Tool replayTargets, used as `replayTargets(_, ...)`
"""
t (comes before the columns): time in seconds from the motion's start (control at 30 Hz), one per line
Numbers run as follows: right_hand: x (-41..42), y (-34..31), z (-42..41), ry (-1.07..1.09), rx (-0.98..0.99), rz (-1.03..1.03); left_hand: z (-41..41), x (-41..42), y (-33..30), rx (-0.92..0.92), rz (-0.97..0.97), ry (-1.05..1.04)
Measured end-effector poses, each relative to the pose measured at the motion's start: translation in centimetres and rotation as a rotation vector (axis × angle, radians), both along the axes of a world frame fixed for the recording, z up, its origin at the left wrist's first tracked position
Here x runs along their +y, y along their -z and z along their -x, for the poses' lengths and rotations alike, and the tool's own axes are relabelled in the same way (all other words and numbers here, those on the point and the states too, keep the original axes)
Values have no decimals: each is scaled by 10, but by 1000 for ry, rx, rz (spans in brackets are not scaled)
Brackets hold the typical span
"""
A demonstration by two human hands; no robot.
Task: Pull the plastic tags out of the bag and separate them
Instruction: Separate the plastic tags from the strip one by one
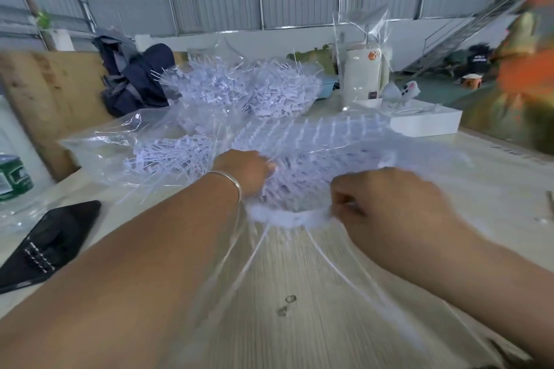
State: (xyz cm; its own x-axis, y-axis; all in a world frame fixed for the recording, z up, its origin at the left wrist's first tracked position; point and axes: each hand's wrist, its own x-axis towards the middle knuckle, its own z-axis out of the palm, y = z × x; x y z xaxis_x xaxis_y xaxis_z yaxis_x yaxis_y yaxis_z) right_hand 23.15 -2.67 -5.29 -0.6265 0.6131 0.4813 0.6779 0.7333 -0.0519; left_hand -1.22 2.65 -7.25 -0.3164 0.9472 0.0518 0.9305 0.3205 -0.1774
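A clear plastic bag [99, 141] lies on the table's left, with loose white plastic tags [168, 156] spilling from it. In front of me a big sheet of joined white tags [314, 141] is fanned out and motion-blurred. My left hand [244, 169], a bangle on its wrist, grips the sheet at its left side with curled fingers. My right hand [389, 201] pinches the sheet's near edge [287, 217]. Thin white strands trail from that edge toward me. A heap of separated tags [239, 90] sits farther back.
A black phone [51, 243] lies at the left, near a green-labelled bottle [13, 177]. A dark backpack [132, 75] stands at the back left, a white box [425, 123] and a bagged white jar [362, 75] at the back right. Wooden tabletop [284, 323] lies near me.
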Motion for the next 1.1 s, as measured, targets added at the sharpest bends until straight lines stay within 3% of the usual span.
replayTargets(0.1, -6, -28, -27, -84, 216, 37, 10, -13, 2, -37, -31, -18)
replayTargets(0.23, 13, -35, -42, 32, 132, 148, 3, -17, 7, -124, -19, 12)
replayTargets(0.4, 5, -38, -45, -27, 146, 18, -9, -23, -27, -341, 52, 17)
replayTargets(0.47, 0, -45, -44, -44, 129, -34, -14, -36, -53, -417, -55, 44)
replayTargets(0.57, -2, -55, -43, -93, 137, -33, -20, -66, -83, -801, -255, 231)
replayTargets(0.6, -2, -58, -43, -107, 139, -23, -22, -78, -88, -955, -211, 292)
replayTargets(0.67, 1, -64, -42, -147, 140, 17, -25, -96, -92, -1094, -31, 352)
replayTargets(0.8, 10, -73, -30, -184, 72, -7, -18, -110, -80, -1161, 64, 371)
replayTargets(1.0, 51, -77, 2, -179, -38, -51, -4, -107, -74, -1175, -56, 332)
replayTargets(1.1, 68, -83, 21, -151, -84, -175, 2, -99, -69, -1161, -110, 266)
